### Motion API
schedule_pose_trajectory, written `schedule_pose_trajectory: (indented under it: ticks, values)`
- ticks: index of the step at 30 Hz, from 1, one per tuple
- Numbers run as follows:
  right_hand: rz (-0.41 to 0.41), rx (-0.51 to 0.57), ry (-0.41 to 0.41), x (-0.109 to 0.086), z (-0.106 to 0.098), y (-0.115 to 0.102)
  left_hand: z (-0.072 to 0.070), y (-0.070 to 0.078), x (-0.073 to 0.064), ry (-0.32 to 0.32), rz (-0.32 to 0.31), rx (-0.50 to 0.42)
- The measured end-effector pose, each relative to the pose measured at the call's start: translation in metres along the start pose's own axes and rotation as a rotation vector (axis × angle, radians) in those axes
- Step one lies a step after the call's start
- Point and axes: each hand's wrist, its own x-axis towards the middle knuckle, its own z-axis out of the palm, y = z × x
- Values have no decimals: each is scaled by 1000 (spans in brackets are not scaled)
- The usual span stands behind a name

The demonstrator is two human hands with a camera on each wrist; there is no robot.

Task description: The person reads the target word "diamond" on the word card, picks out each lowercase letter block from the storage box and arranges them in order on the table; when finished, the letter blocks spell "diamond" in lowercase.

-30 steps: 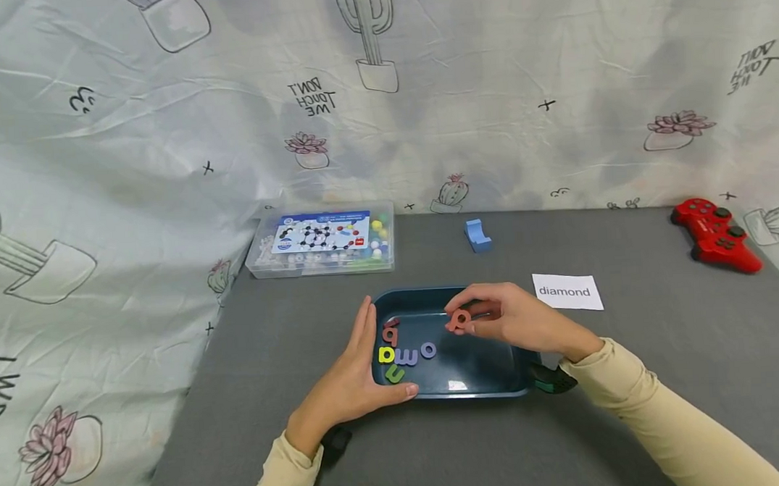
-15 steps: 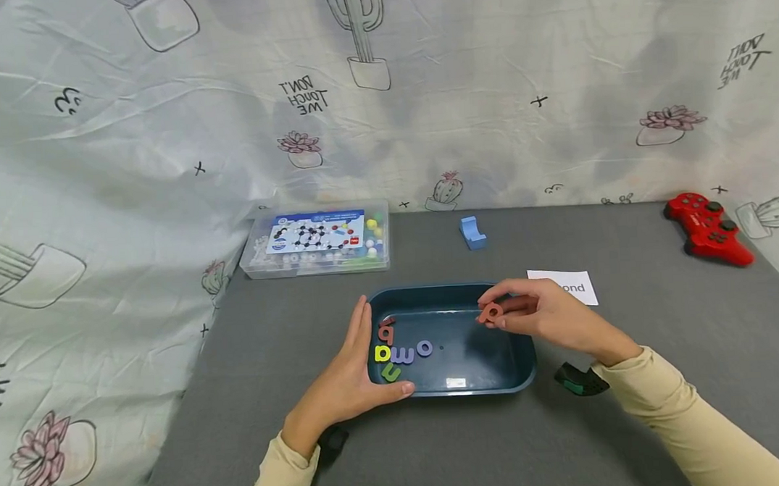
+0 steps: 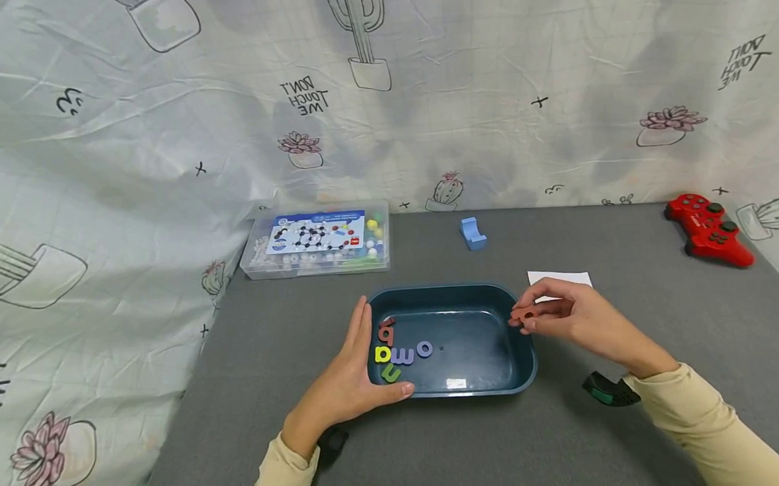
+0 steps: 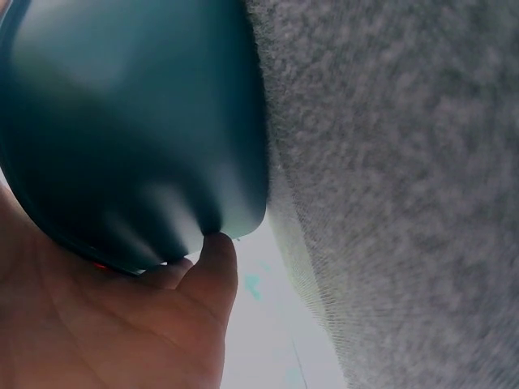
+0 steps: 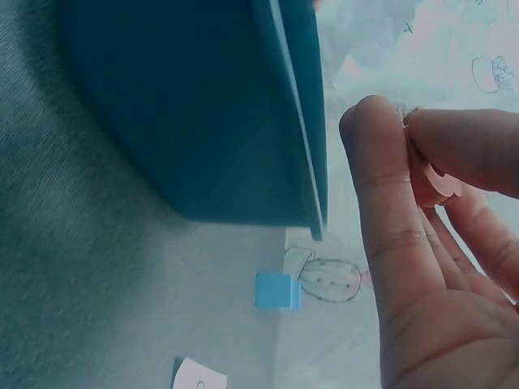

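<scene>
A dark blue tray [image 3: 445, 395] lies on the grey cloth. My left hand [image 3: 339, 379] rests against its left side, fingers straight along the wall and thumb at the front rim. In the left wrist view, fingertips touch the tray's outer wall [image 4: 138, 138]. Over the tray's right rim, my right hand [image 3: 582, 325] pinches an orange-red toy letter [image 3: 523, 314] between thumb and fingers, partly covering it. Inside the tray, at the left, lie a yellow letter [image 3: 378, 354], a purple m [image 3: 402, 358], a purple o [image 3: 418, 349], a green letter [image 3: 391, 374] and reddish letters [image 3: 384, 333].
A white card [image 3: 561, 275] lies behind my right hand, its print covered. Further back stand a clear plastic case [image 3: 315, 264] with a molecule label and a small blue block [image 3: 472, 233]. At the far right is a red game controller [image 3: 709, 229]. A printed curtain [image 3: 473, 72] hangs behind.
My right hand has moved right with the orange-red letter, from over the tray's middle to its right rim, and now covers the card's print. My left hand stays against the tray.
</scene>
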Motion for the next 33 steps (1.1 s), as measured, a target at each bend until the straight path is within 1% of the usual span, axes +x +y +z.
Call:
schedule_pose_trajectory:
  ticks: [4, 7, 14, 19, 23, 30, 33]
  values:
    - [10, 27, 34, -5, -5, 2, -1, 0, 0, -6, -6, 7]
    - [18, 19, 60, -7, -8, 3, -1, 0, 1, -6, -6, 12]
    - [-38, -124, 138, -10, -14, 8, -2, 1, 0, -8, -6, 15]
    - [-23, -151, 176, -11, -15, 13, -1, 1, 0, -9, 2, 17]
    - [2, -149, 185, -12, -15, 17, -1, 1, 0, -7, 0, 22]
    - [-8, -117, 183, -12, -19, 23, -1, 3, 0, -11, -12, 23]
    - [27, -89, 187, -12, -20, 26, -1, 3, 1, -11, -9, 19]
